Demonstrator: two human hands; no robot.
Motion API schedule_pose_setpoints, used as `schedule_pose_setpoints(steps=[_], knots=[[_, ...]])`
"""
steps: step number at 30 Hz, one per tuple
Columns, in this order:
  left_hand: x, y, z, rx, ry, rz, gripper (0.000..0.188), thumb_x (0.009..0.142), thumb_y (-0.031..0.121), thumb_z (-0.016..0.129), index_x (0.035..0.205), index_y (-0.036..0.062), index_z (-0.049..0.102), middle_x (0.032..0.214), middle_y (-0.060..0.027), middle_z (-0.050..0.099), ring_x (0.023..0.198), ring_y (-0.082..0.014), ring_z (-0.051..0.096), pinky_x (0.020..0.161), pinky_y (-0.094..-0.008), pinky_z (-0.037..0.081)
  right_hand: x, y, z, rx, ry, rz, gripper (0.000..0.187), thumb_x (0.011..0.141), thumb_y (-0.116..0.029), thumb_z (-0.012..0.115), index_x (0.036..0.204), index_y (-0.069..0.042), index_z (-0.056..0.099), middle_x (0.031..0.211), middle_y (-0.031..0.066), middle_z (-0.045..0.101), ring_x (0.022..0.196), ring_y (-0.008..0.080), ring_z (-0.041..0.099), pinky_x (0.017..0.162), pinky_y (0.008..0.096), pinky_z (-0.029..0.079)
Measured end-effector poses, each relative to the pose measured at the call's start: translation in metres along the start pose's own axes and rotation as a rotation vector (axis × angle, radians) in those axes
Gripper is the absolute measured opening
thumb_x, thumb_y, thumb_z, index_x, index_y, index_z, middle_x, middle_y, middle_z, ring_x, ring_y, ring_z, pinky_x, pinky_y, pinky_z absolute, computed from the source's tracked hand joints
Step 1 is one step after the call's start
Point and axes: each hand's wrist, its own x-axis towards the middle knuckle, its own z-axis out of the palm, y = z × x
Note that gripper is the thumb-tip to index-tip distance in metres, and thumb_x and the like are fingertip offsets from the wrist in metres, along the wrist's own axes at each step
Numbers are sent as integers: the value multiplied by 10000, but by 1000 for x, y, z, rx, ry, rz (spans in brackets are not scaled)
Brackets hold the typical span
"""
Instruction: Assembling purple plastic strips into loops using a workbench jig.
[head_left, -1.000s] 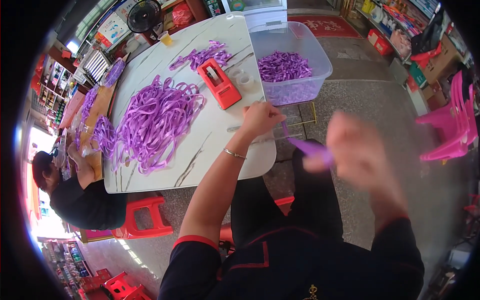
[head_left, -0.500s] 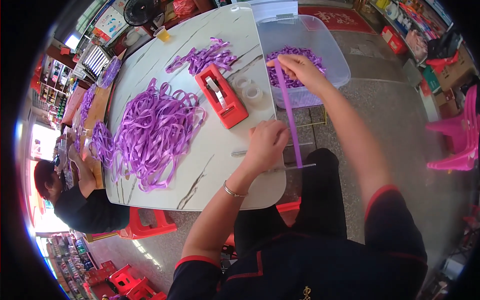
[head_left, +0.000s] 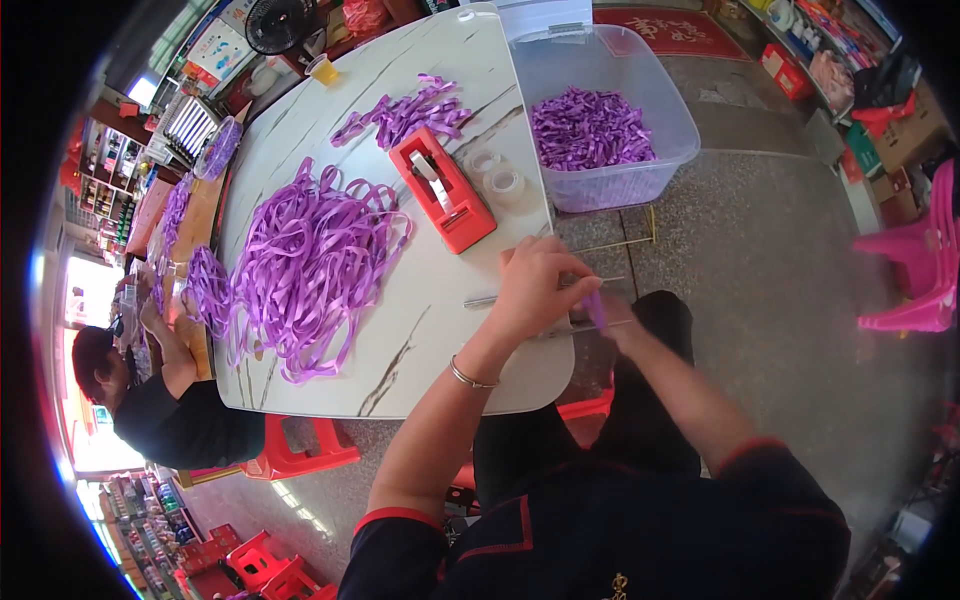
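Note:
At the table's right edge, my left hand (head_left: pixel 540 288) has its fingers curled, with thumb and forefinger meeting at a short stretch of purple ribbon (head_left: pixel 596 310). My right hand (head_left: pixel 620 318) is just beyond it, low over my lap, smeared by motion and partly hidden by the ribbon and the left hand. Thin metal rods (head_left: pixel 480 302) stick out from the table edge beneath my hands. Left of them lies a large tangled heap of purple ribbon (head_left: pixel 310 260). A red tape dispenser (head_left: pixel 465 225) stands beyond my left hand, beside clear tape rolls (head_left: pixel 503 184).
A clear plastic bin (head_left: pixel 675 140) with many short purple ribbon pieces (head_left: pixel 592 130) stands right of the marble-patterned table (head_left: pixel 420 370). A smaller ribbon pile (head_left: pixel 410 112) and a cup of yellow drink (head_left: pixel 322 69) are farther back. A person (head_left: pixel 170 390) sits at the left; pink chairs (head_left: pixel 915 255) are right.
My right hand has come back from over the bin to beside my left hand. The long ribbon it stretched upward now shows only as a short piece between the hands.

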Motion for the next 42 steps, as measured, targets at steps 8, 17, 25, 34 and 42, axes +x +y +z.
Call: schedule_pose_setpoints(steps=[8, 17, 25, 34, 42], knots=[[6, 4, 6, -3, -7, 38, 128, 703, 274, 695, 735, 150, 700, 683, 5, 504, 757, -198, 465, 711, -351, 295, -187, -102, -3, 15, 63, 183, 181, 875, -132, 526, 914, -4, 648, 575, -5, 453, 528, 76, 425, 484, 238, 341], [2, -2, 6, 26, 31, 47, 129, 737, 263, 660, 752, 136, 684, 691, -10, 516, 762, -211, 477, 719, -357, 304, -114, -243, -32, -285, -29, -552, 206, 776, -3, 530, 907, -83, 667, 566, 23, 419, 498, 135, 404, 460, 277, 295], [7, -12, 15, -154, 134, -19, 149, 811, 209, 498, 786, 84, 575, 746, -62, 559, 794, -271, 519, 714, -399, 346, 15, -217, -50, 141, -139, -71, 239, 891, -208, 497, 986, -62, 660, 634, -86, 439, 534, 23, 355, 474, 181, 266], [6, -5, 8, -118, 110, -5, 175, 790, 227, 588, 778, 56, 621, 686, -59, 543, 711, -234, 512, 673, -351, 379, 29, -141, -35, 259, -83, 235, 227, 872, -295, 528, 914, -111, 656, 622, -100, 408, 497, 7, 337, 428, 170, 220], [3, 2, 3, -3, 4, 4, 173, 739, 303, 663, 775, 137, 695, 734, -10, 536, 813, -211, 494, 735, -367, 320, -48, -98, -10, 407, 79, 86, 166, 874, -206, 542, 905, -72, 634, 724, -41, 566, 563, 28, 438, 467, 172, 293]])
